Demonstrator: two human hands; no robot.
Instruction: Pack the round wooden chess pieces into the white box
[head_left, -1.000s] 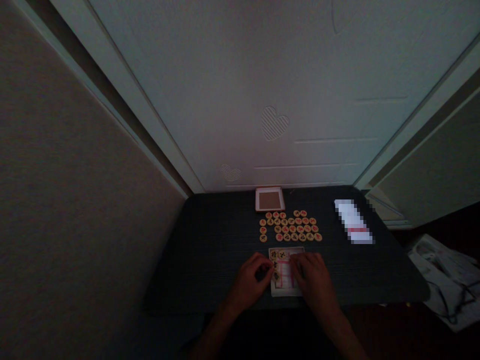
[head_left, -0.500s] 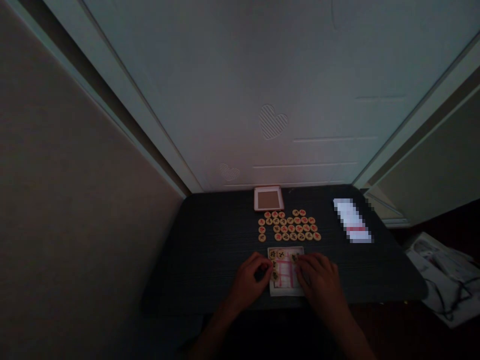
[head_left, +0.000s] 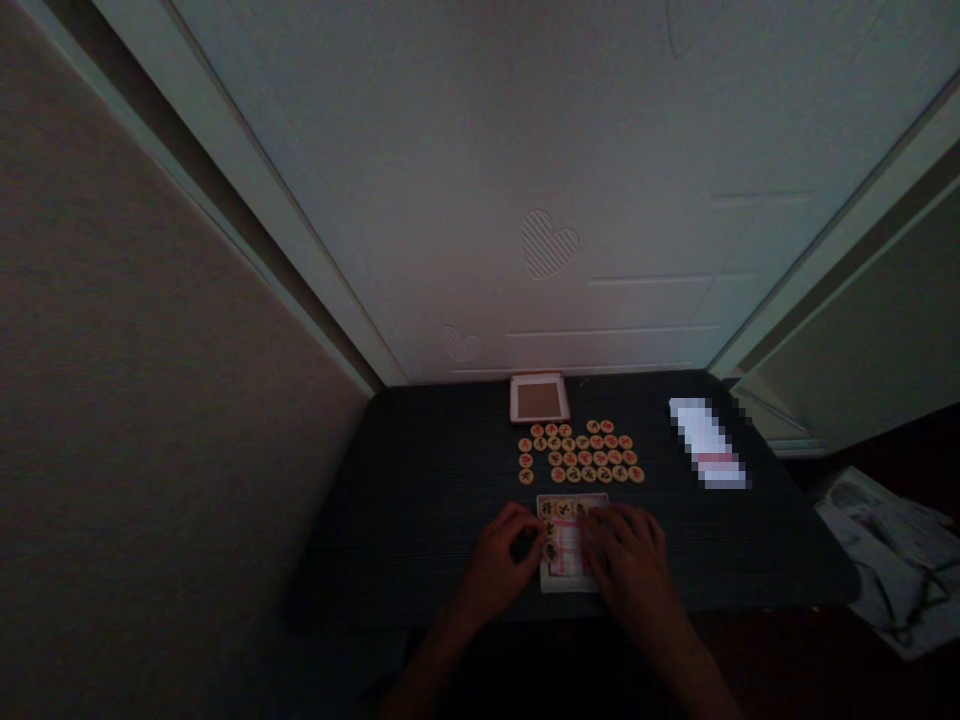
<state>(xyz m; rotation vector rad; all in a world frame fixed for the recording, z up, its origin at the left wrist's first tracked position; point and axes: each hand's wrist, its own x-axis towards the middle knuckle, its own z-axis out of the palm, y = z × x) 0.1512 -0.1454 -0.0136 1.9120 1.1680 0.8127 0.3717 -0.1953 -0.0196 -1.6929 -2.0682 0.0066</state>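
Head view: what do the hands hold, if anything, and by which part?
It cannot be told: the right hand is at the right edge of a round tan black-marked piece, the left hand at the left rim of a white rectangular box.

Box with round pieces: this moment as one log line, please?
left hand: at left of box; right hand: over box's right side; boxed pieces: along back and left; loose pieces: on table
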